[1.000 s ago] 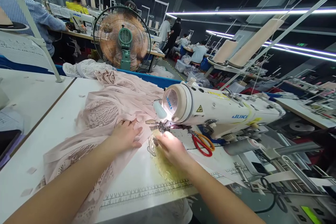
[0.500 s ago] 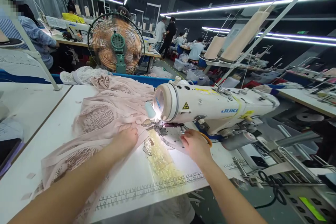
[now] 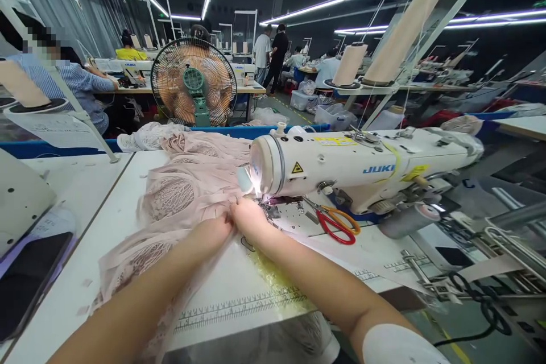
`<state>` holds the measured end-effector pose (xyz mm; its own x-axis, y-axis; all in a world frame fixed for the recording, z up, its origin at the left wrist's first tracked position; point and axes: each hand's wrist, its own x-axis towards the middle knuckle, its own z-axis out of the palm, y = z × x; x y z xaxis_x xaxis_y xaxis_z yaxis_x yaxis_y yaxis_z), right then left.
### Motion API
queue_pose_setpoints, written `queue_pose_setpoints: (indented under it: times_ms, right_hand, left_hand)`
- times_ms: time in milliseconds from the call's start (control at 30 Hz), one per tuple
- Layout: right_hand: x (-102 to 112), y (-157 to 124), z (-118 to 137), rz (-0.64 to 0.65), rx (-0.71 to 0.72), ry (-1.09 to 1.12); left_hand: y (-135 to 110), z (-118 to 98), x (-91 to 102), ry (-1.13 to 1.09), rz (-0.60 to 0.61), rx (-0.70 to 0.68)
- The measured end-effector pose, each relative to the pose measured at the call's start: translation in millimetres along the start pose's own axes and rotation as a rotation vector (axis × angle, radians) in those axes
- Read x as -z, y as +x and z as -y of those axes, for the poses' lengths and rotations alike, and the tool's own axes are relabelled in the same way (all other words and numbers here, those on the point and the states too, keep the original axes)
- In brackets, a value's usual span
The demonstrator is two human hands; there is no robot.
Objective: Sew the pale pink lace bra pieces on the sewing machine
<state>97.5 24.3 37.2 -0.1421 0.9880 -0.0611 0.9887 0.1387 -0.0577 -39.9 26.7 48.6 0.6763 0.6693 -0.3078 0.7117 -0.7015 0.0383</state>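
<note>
A pale pink lace garment (image 3: 170,196) lies gathered in folds to the left of a white sewing machine (image 3: 333,165). My left hand (image 3: 216,230) is closed on its near edge, with thumb and fingers pressed together. Right beside it, my right hand (image 3: 249,217) pinches the same fabric just left of the lit needle area; its fingertips are partly hidden. A pair of scissors (image 3: 336,224) with red and orange handles rests on the machine bed, right of the needle, apart from both hands.
A printed ruler scale (image 3: 239,310) runs along the table's front edge, near yellowish tape (image 3: 273,281). A phone (image 3: 32,284) lies at the left. Thread cones (image 3: 350,65) stand behind the machine. Beyond the table are a large fan (image 3: 194,82) and several people at work.
My right hand has left the scissors and moved left to the fabric beside my left hand. The scissors now lie fully visible. The view has shifted slightly.
</note>
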Motion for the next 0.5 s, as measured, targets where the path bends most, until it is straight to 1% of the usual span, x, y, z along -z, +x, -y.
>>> queue_pose_setpoints:
  times_ms: [133,300,400,500]
  right_hand:
    - [8.3,2.2,8.6,0.061,-0.038,-0.041]
    - [11.4,12.8,15.9,0.103,-0.063,-0.074]
    - [7.7,16.8,11.4,0.082,-0.054,-0.086]
    - [0.1,17.5,2.0,0.009,-0.063,-0.095]
  left_hand:
    - [-1.2,-4.3,2.0,-0.033,-0.01,0.022]
    - [-4.7,-7.5,5.5,-0.035,-0.019,-0.003]
    - [-3.8,-5.0,2.0,-0.032,-0.022,0.003]
    - [-2.1,1.3,-7.3,-0.037,-0.03,0.029]
